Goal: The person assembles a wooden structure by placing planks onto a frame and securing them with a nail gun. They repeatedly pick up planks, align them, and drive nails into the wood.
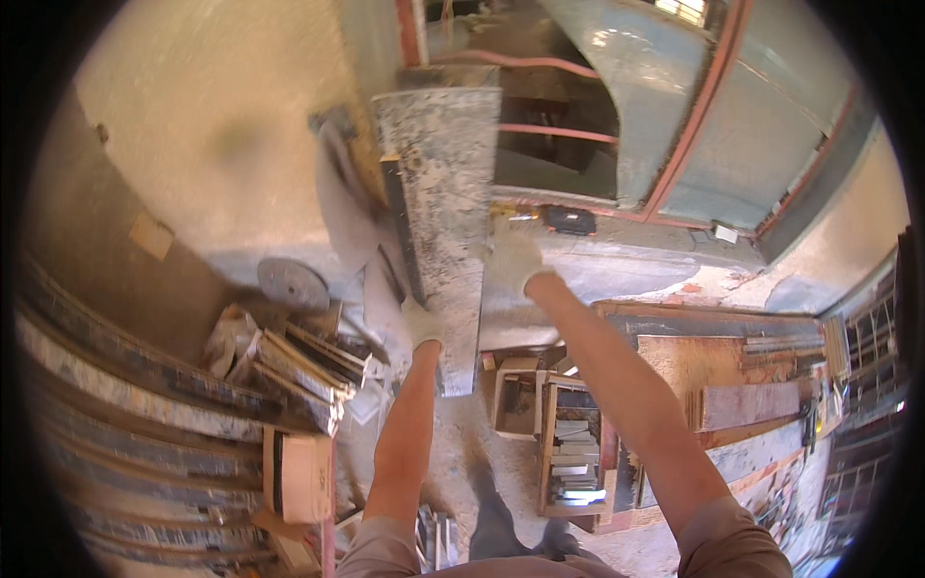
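A long, narrow board point(448, 193) with a speckled grey and white face stands nearly upright before me, its top reaching the window. My left hand point(420, 322), in a pale work glove, is closed on its left edge, low down. At the right edge, somewhat higher, my right hand point(514, 260) wears the same kind of glove and grips the board; its fingers are slightly blurred. A dark strip point(403, 226) runs along the board's left side. Grey cloth point(344, 193) hangs just left of it.
Long slabs point(145, 390) are stacked at left, near a cardboard box point(306, 479). A round disc point(292, 282) leans by the wall. A black case point(568, 220) lies on the windowsill. A wooden crate point(606, 453) of bars stands below my right arm, beside stacked panels point(752, 405).
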A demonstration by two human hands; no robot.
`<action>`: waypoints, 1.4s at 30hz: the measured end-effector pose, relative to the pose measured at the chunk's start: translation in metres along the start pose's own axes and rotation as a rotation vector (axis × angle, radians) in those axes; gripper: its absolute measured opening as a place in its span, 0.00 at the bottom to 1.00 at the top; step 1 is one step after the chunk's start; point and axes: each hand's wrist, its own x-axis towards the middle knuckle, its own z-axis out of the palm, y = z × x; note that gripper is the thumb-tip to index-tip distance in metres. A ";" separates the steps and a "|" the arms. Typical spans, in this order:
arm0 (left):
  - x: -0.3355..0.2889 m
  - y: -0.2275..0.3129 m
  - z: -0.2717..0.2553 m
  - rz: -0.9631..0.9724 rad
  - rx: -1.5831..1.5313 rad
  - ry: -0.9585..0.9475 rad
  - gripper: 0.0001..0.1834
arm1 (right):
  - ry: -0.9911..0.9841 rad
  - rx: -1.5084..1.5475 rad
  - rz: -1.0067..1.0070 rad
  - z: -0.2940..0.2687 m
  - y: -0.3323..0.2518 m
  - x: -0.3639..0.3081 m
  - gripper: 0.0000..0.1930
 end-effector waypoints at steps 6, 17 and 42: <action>0.087 -0.007 0.028 -0.195 0.414 -0.168 0.32 | -0.172 0.357 0.137 -0.001 0.058 -0.190 0.26; -0.079 -0.044 0.026 0.153 0.559 -0.016 0.41 | -0.259 -0.119 1.435 -0.003 0.306 -0.921 0.17; -0.951 0.382 0.432 0.956 0.492 -1.067 0.52 | 1.072 0.517 1.628 -0.250 0.566 -1.165 0.14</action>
